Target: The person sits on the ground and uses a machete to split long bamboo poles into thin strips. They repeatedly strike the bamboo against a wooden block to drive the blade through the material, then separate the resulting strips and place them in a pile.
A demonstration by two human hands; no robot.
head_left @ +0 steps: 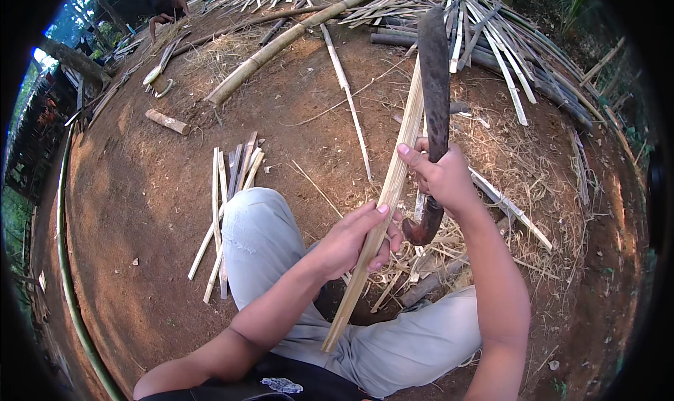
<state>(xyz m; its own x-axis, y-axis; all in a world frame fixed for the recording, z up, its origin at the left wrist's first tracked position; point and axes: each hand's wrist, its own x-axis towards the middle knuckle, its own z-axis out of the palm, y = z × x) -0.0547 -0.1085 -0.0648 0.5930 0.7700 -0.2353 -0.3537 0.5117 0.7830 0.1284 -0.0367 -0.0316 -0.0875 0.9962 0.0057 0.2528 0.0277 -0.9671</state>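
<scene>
My left hand grips a long pale bamboo strip near its lower third; the strip runs from my lap up and away. My right hand is closed on the dark curved handle of a long rusty machete, whose blade points upward just to the right of the strip and close alongside it. Whether the blade touches the strip is unclear. My knees in light grey trousers frame the hands.
A bundle of split bamboo strips lies on the bare earth at left. A thick bamboo pole and a short cut piece lie beyond. Many slats are piled at the back right, shavings underfoot. Another person crouches far left.
</scene>
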